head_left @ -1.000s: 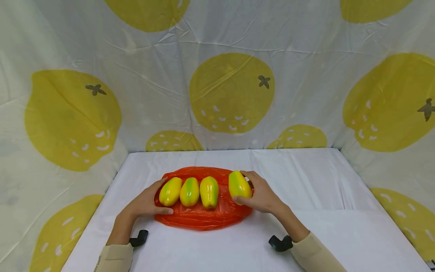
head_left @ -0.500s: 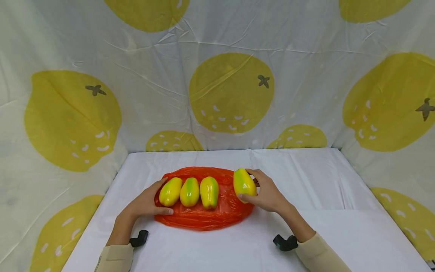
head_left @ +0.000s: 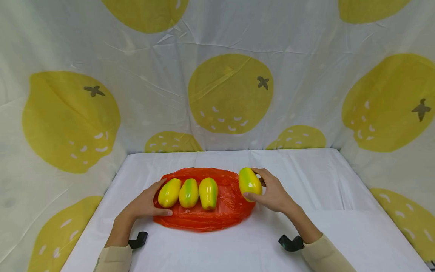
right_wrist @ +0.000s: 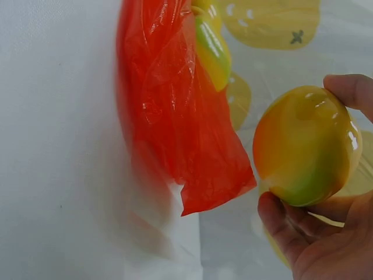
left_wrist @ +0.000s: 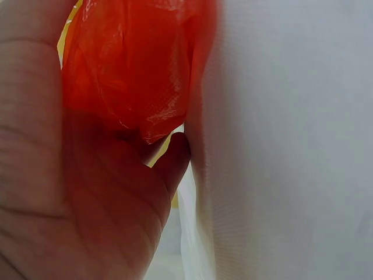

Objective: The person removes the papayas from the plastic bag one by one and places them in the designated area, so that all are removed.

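Note:
In the head view my right hand (head_left: pixel 275 193) grips a glossy yellow-green papaya (head_left: pixel 249 183), thumb in front and fingers behind. It holds the papaya up at the right end of a red plastic bag (head_left: pixel 225 200); the right wrist view shows this papaya (right_wrist: pixel 309 146) apart from the bag (right_wrist: pixel 175 122). My left hand (head_left: pixel 144 202) curls round the bag's left end, its thumb along the front and its fingers partly hidden behind. Three more papayas, the left one (head_left: pixel 169 193), the middle one (head_left: pixel 188 193) and the right one (head_left: pixel 208 193), lie side by side on the bag.
A white cloth (head_left: pixel 217 249) covers the table under the bag. Behind and at both sides hangs a pale curtain (head_left: pixel 149 87) printed with large yellow lemons. A black camera mount (head_left: pixel 138 240) sits at the left wrist, another mount (head_left: pixel 291 243) at the right.
My right hand has carried its papaya to the right and slightly upward, toward the bag's right edge. The left hand and the other papayas have stayed where they were.

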`<control>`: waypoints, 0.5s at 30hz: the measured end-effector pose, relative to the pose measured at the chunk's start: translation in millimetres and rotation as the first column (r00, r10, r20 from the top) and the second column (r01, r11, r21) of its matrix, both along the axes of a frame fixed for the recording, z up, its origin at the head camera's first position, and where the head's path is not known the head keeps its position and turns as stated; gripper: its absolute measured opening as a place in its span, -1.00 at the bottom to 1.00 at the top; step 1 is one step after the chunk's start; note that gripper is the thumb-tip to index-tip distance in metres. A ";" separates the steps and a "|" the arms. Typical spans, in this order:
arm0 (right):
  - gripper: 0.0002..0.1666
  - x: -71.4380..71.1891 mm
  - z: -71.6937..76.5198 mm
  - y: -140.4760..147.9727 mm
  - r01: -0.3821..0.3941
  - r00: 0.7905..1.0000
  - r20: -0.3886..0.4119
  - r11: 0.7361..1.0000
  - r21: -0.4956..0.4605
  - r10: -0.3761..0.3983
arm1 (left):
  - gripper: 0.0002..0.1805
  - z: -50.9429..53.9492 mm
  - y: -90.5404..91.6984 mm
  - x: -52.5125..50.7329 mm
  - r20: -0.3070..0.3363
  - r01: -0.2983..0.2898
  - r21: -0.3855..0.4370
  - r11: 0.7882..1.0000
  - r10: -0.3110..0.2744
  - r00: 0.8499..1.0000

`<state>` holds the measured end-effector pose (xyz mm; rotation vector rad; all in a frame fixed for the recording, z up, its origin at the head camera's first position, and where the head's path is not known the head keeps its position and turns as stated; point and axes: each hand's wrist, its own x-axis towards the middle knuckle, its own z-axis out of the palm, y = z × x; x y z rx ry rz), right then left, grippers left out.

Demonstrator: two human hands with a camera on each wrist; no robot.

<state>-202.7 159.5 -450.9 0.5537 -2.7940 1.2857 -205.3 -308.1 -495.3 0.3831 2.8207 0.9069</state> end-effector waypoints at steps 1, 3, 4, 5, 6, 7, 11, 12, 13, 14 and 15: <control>-0.02 0.8 1.0 1.1 0.002 1.000 0.000 1.000 -0.001 -0.002 | 0.37 0.3 0.1 0.2 -0.003 0.001 0.000 1.000 -0.001 1.000; -0.02 1.5 1.8 3.3 0.004 1.000 -0.004 1.000 -0.001 -0.004 | 0.36 1.2 0.7 0.3 -0.012 0.002 -0.002 1.000 -0.002 1.000; -0.02 1.5 1.6 4.3 0.006 1.000 -0.007 1.000 0.001 -0.006 | 0.35 1.6 0.9 0.3 -0.011 0.001 -0.002 1.000 -0.001 1.000; -0.02 1.5 1.2 5.1 0.007 1.000 -0.009 1.000 0.003 -0.007 | 0.35 2.1 1.1 0.3 -0.011 0.000 -0.002 1.000 0.000 1.000; -0.02 1.4 0.8 5.8 0.007 1.000 -0.012 1.000 0.004 -0.007 | 0.35 2.4 0.9 0.3 -0.012 0.001 -0.003 1.000 -0.002 1.000; -0.02 1.4 0.5 6.2 0.007 1.000 -0.014 1.000 0.003 -0.007 | 0.35 2.9 0.7 0.5 -0.013 0.003 -0.002 1.000 -0.003 1.000; -0.02 2.2 -0.8 8.6 0.009 1.000 -0.019 1.000 0.000 -0.009 | 0.35 3.8 0.0 1.8 -0.015 0.008 -0.010 1.000 -0.008 1.000; -0.02 2.4 -0.6 9.3 0.010 1.000 -0.023 1.000 0.000 -0.010 | 0.35 3.7 0.1 2.0 -0.014 0.008 -0.010 1.000 -0.008 1.000; -0.02 2.5 -0.5 10.1 0.010 1.000 -0.026 1.000 0.001 -0.010 | 0.35 3.4 0.3 2.3 -0.010 0.004 -0.008 1.000 -0.005 1.000; -0.02 2.3 -0.3 11.0 0.009 1.000 -0.028 1.000 0.003 -0.009 | 0.36 2.9 0.5 2.4 -0.006 0.001 -0.010 1.000 -0.001 1.000; -0.02 2.0 0.0 11.8 0.008 0.999 -0.031 1.000 0.006 -0.008 | 0.36 2.4 0.6 2.5 -0.003 0.000 -0.009 1.000 0.000 1.000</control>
